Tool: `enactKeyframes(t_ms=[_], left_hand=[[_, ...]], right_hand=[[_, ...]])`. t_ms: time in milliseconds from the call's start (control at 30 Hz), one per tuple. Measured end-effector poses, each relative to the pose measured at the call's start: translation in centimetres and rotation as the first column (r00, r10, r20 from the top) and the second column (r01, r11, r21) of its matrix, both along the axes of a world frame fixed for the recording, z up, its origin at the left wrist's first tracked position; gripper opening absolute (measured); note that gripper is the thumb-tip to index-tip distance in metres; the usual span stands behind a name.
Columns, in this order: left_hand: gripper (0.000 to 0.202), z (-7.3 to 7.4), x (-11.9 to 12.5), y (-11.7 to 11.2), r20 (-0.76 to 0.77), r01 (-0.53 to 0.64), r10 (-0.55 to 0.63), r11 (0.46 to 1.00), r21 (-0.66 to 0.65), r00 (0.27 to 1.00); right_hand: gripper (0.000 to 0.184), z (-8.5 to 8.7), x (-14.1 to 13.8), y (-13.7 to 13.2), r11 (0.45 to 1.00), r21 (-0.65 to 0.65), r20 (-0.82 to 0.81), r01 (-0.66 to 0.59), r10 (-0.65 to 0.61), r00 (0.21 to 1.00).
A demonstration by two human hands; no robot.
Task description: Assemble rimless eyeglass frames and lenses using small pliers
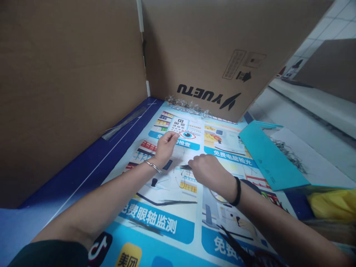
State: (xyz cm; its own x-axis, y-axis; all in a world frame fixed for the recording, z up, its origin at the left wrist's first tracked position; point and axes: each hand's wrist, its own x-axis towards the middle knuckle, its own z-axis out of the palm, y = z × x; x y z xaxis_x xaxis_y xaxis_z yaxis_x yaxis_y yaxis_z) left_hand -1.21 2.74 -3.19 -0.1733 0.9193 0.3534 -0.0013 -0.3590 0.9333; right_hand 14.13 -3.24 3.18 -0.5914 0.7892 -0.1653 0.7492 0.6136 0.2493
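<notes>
Right forearm slanting in from the near right, the right hand [207, 170] is closed around a dark pointed tool [185, 167] aimed left over the printed sheet [191, 226]. Farther left, the left hand [167, 146] pinches; anything held is indistinct. Cardboard [200, 48] stands beyond.

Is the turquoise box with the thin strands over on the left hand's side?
No, the turquoise box lies to the right of both the left hand and the right hand.
</notes>
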Motion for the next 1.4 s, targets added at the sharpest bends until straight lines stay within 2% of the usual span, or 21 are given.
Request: enactKeyframes(t_ms=[133, 300, 600, 867, 1033, 1167, 1267, 1400], left_hand=[[0.020, -0.2, 0.0, 0.2, 0.020, -0.028, 0.028, 1.000, 0.007, 0.999], [0.022, -0.2, 0.1, 0.2, 0.030, -0.027, 0.027, 1.000, 0.000, 0.999], [0.021, 0.3, 0.0, -0.3, 0.015, 0.013, -0.012, 0.999, -0.053, 1.000], [0.021, 0.4, 0.5, -0.8, 0.010, 0.159, -0.159, 0.981, -0.111, 0.987], [0.022, 1.1, 0.7, -1.4, -0.044, 0.257, -0.267, 0.953, -0.162, 0.963], [0.023, 1.8, 0.7, -1.8, -0.082, 0.323, -0.343, 0.926, -0.194, 0.936], [0.024, 2.3, 0.7, -2.0, -0.075, 0.388, -0.410, 0.897, -0.213, 0.909], [0.022, 2.5, 0.8, -2.2, -0.002, 0.515, -0.531, 0.823, -0.241, 0.847]], right_hand=[[0.021, -0.3, -0.4, -1.1, 0.999, 0.054, 0.003, -0.004, 0.004, 1.000], [0.019, -0.6, -0.4, -1.6, 0.998, 0.063, 0.008, 0.014, -0.014, 1.000], [0.016, -0.3, 1.4, -1.6, 0.997, 0.043, -0.083, 0.060, -0.056, 0.995], [0.015, -0.1, 3.3, -1.4, 0.978, 0.054, -0.223, 0.200, -0.184, 0.957], [0.017, -0.2, 3.8, -1.0, 0.968, 0.030, -0.294, 0.247, -0.228, 0.928], [0.016, -0.1, 4.3, -0.6, 0.947, 0.069, -0.283, 0.315, -0.284, 0.916], [0.016, 0.1, 4.8, -0.4, 0.933, 0.107, -0.282, 0.344, -0.303, 0.910], [0.018, 0.3, 5.2, -0.2, 0.909, 0.171, -0.263, 0.379, -0.329, 0.907]])
